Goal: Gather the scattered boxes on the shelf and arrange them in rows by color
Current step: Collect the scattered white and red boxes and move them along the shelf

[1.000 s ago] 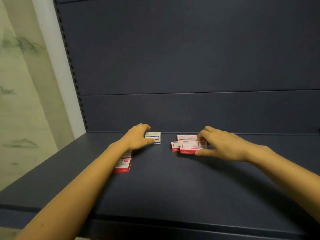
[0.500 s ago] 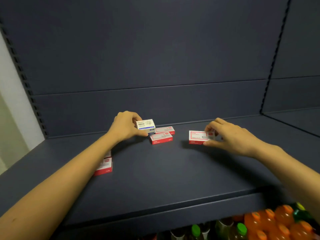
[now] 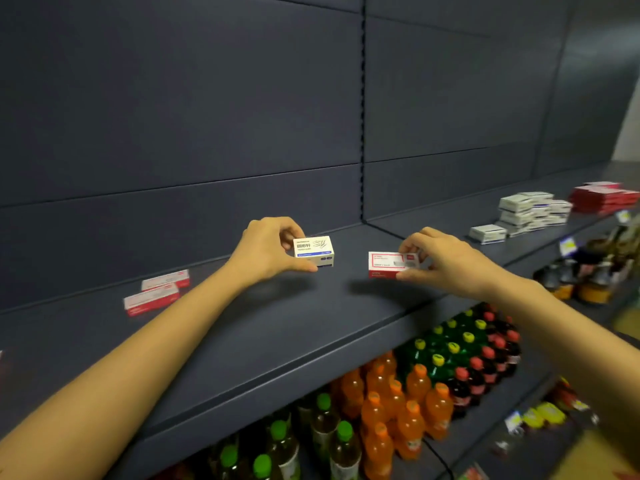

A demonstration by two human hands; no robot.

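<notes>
Two red boxes (image 3: 156,296) lie on dark shelf (image 3: 277,334).

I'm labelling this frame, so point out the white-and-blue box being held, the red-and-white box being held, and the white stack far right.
white-and-blue box (image 3: 313,250): head view, printed top face.
red-and-white box (image 3: 385,263): head view, top face.
white stack (image 3: 531,212): head view, front side.

We are in a shop: dark metal shelving (image 3: 311,327) runs along the wall, small boxes (image 3: 530,211) are stacked on it, rows of drink bottles (image 3: 408,403) with orange, green and red caps fill the shelf below, and price tags (image 3: 568,244) hang on the edges.
</notes>
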